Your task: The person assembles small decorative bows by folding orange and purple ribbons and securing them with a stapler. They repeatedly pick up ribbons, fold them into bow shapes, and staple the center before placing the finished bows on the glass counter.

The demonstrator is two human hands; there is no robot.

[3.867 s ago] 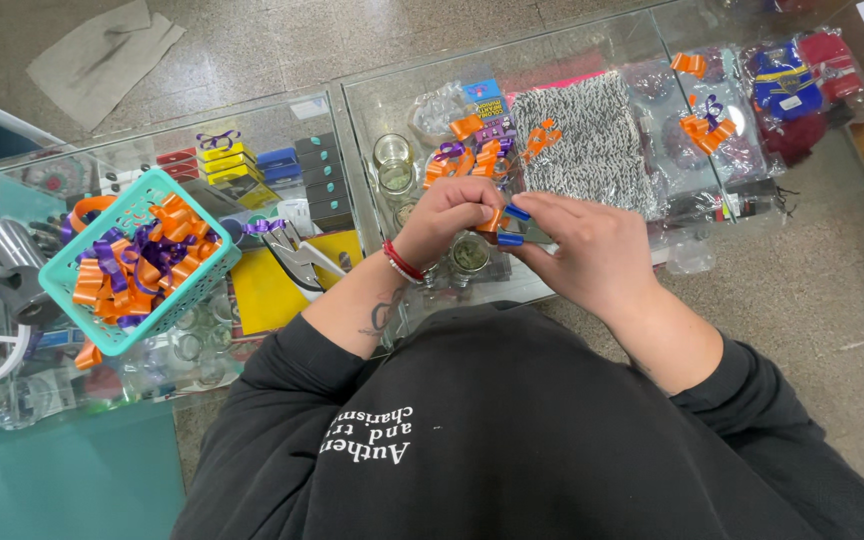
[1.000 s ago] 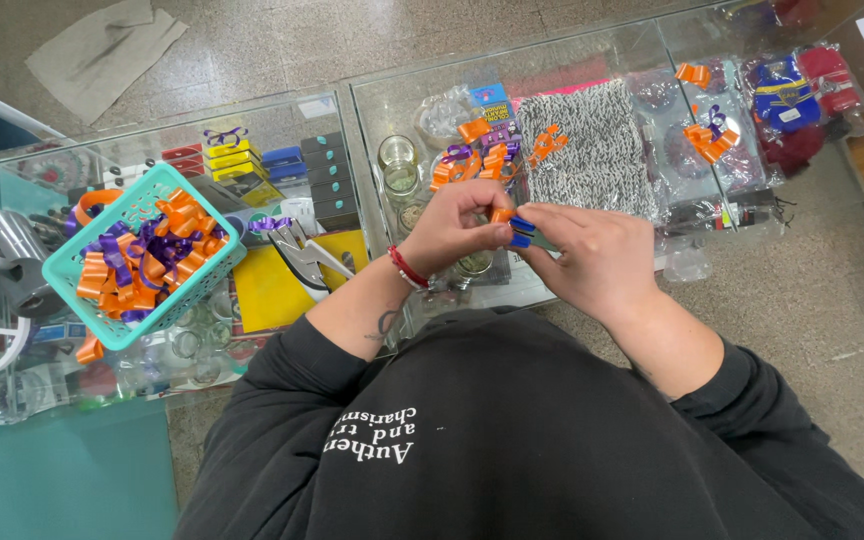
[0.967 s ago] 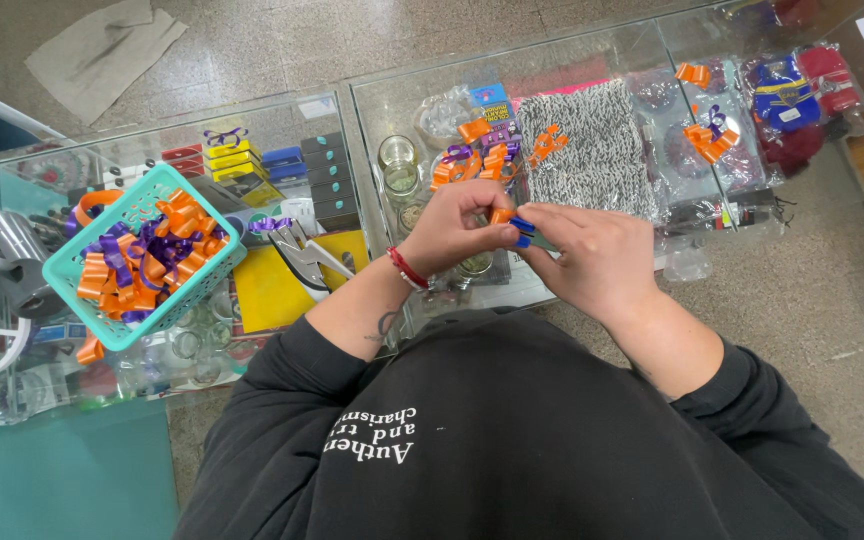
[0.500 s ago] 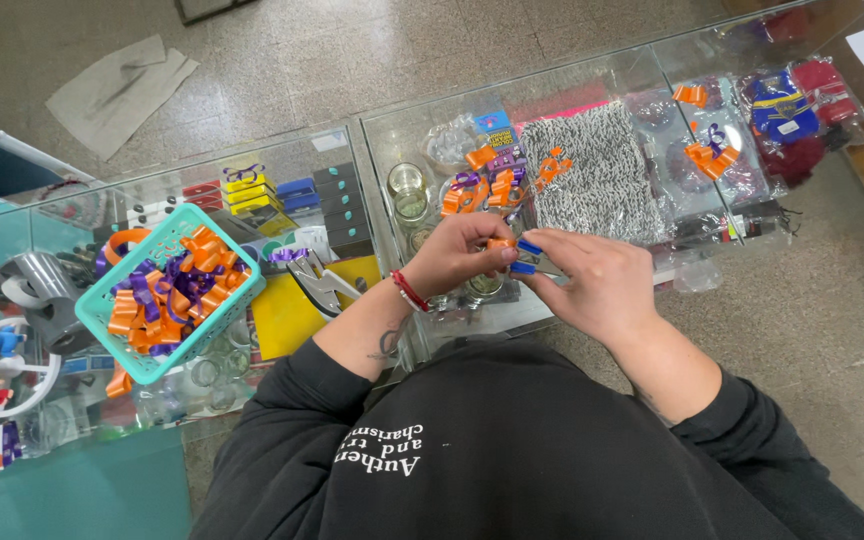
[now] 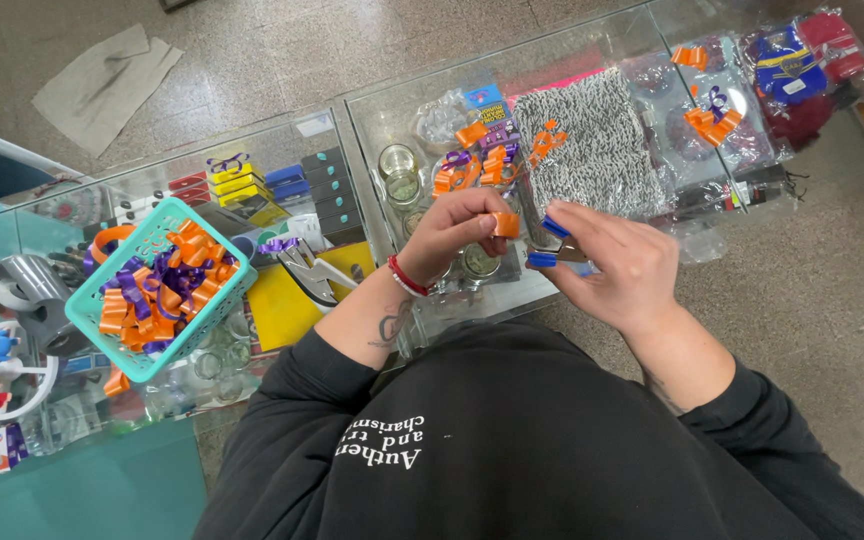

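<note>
An orange ribbon piece point(image 5: 505, 224) is pinched between thumb and fingertips of the left hand point(image 5: 457, 228) at frame centre, above the glass tabletop point(image 5: 352, 150). A blue-handled tool point(image 5: 554, 246) is gripped in the right hand point(image 5: 617, 262), just right of the ribbon piece. A teal basket point(image 5: 89, 305) filled with orange and purple ribbon curls is located at the left. More ribbon curls point(image 5: 480, 165) are scattered at upper centre.

basket point(image 5: 92, 310) left of hands, on counter point(image 5: 352, 130)
</note>
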